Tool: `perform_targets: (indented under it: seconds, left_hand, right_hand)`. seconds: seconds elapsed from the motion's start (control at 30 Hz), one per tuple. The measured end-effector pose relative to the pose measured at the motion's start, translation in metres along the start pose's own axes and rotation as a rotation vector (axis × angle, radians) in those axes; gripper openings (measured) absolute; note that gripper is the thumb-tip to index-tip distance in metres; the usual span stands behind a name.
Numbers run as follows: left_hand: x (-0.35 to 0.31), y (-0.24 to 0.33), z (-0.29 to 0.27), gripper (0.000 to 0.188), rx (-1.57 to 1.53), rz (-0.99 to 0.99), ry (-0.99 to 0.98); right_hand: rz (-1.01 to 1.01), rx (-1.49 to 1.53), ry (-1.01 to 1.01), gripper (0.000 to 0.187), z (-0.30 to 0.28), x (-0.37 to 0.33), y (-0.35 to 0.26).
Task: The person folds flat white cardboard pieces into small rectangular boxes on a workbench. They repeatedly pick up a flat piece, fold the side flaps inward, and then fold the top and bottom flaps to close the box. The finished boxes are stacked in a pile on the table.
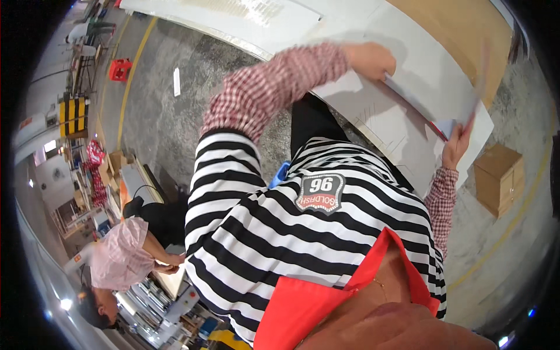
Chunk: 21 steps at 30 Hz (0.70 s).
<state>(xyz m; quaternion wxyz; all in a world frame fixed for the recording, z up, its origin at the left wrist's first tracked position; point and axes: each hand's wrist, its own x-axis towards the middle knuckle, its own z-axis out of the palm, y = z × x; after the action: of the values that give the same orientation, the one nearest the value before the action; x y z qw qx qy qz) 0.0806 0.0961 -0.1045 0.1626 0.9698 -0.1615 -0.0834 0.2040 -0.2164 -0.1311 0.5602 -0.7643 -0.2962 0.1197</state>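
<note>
A thin, pale grey, flat piece with a dark long edge and a red corner (417,105) spans between my hands above the white board (350,111). My left hand (372,60) is closed in a fist at its far end. At the near end, by the red corner, my right hand (456,144) is closed, with the thumb and fingers gripping it. Motion blur and the angle hide what kind of thing this flat piece is. Red checked sleeve covers are on both my forearms.
Brown board (461,35) adjoins the white surface on the far side. A cardboard box (499,179) stands on the floor at right. Over on the left, a person in a pink top (119,254) works at a bench. A red crate (120,69) sits beyond a yellow floor line.
</note>
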Motion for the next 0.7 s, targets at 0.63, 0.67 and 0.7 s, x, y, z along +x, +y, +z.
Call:
perform_targets:
  seconds: [0.63,0.67,0.7]
  left_hand:
    - [-0.072,0.041,0.053,0.023,0.255,-0.332,0.441]
    - [-0.086,0.044,0.049,0.048,0.122,-0.314,0.429]
    - [-0.094,0.047,0.045,0.059,0.157,-0.265,0.43]
  right_hand:
    - [-0.617,-0.369,-0.674,0.056,0.109,0.066,-0.044]
    - [-0.674,-0.39,-0.698,0.054,0.112,0.07,-0.034]
    - [-0.757,-0.446,-0.676,0.051,0.106,0.073,-0.019]
